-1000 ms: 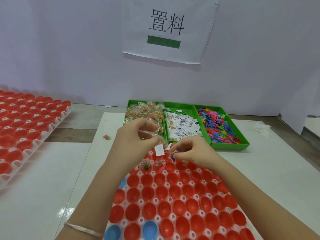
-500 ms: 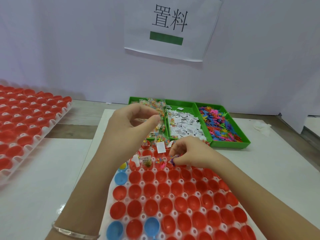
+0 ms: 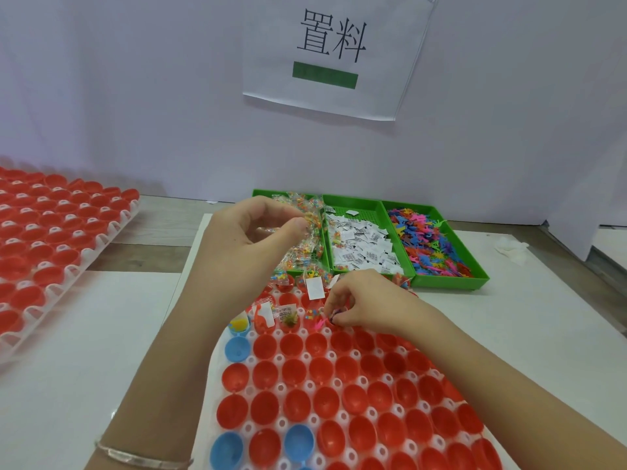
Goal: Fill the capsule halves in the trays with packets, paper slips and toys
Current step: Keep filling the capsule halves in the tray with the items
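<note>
Raises left hand slightly at centre frame, pinching a packet; keeps right hand below, pinching a toy over red capsule halves in the tray. Best released low, centred.

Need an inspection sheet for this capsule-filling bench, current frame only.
Surface: white boards on a wooden table.
Job's things: front capsule tray, far rows filled, near halves empty; second tray at left, red halves; green bins hold packets, paper slips and toys.
Clutter: crumpled white wad at right.
Grippers: left hand seems to pinch one packet above the bins; right hand pinches a small toy over the filled rows.
Cables: nothing seen.
Surroundings: white wall with a paper sign.
</note>
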`<state>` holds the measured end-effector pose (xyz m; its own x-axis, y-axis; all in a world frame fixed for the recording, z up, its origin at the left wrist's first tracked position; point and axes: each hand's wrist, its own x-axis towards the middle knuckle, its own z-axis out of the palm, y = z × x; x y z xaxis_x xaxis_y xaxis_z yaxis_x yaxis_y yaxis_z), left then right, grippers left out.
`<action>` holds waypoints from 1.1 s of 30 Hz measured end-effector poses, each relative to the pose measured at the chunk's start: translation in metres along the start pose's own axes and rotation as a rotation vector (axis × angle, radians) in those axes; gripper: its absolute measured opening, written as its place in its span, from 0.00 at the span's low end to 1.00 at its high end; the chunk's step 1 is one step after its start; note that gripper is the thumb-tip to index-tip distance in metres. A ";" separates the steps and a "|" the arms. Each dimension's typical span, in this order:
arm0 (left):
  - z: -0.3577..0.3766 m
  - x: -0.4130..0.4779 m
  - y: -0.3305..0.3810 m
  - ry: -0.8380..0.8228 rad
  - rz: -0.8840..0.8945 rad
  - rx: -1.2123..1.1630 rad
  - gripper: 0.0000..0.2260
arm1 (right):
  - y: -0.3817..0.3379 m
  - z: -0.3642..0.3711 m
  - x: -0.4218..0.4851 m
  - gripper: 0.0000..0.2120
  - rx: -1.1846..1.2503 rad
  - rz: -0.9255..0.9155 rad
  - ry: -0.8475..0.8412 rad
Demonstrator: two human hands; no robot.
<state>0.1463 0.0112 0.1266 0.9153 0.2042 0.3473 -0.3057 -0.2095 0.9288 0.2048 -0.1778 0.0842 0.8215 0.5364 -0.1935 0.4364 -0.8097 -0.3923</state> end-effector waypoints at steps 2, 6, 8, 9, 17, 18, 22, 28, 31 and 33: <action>0.000 0.000 0.000 0.000 0.000 0.001 0.03 | 0.005 -0.002 -0.001 0.09 0.056 0.020 0.013; -0.002 0.001 -0.002 0.000 -0.003 -0.012 0.03 | 0.012 -0.008 -0.003 0.17 0.143 0.047 0.027; -0.003 0.002 -0.003 0.002 -0.004 -0.026 0.03 | 0.013 -0.013 -0.005 0.18 0.171 0.030 0.033; -0.004 0.002 -0.004 0.005 -0.006 -0.033 0.03 | 0.013 -0.018 -0.006 0.17 0.199 0.023 0.045; -0.002 0.011 -0.024 0.032 -0.040 -0.007 0.04 | 0.051 -0.064 0.025 0.09 0.465 0.105 0.652; -0.001 0.014 -0.030 0.030 -0.067 0.006 0.04 | 0.058 -0.064 0.035 0.09 0.425 0.148 0.639; 0.012 0.046 -0.061 -0.068 -0.187 0.147 0.04 | 0.081 -0.049 0.070 0.11 0.110 0.267 0.252; 0.036 0.103 -0.103 -0.362 -0.157 0.648 0.11 | 0.085 -0.042 0.099 0.12 0.027 0.306 0.033; 0.045 0.116 -0.108 -0.511 -0.102 0.850 0.14 | 0.087 -0.042 0.106 0.04 0.043 0.292 0.028; 0.052 0.120 -0.108 -0.543 -0.011 0.999 0.13 | 0.088 -0.041 0.106 0.04 0.024 0.279 0.042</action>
<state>0.3025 0.0085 0.0612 0.9837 -0.1792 0.0120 -0.1732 -0.9287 0.3279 0.3451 -0.2021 0.0663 0.9235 0.2823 -0.2597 0.1823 -0.9187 -0.3504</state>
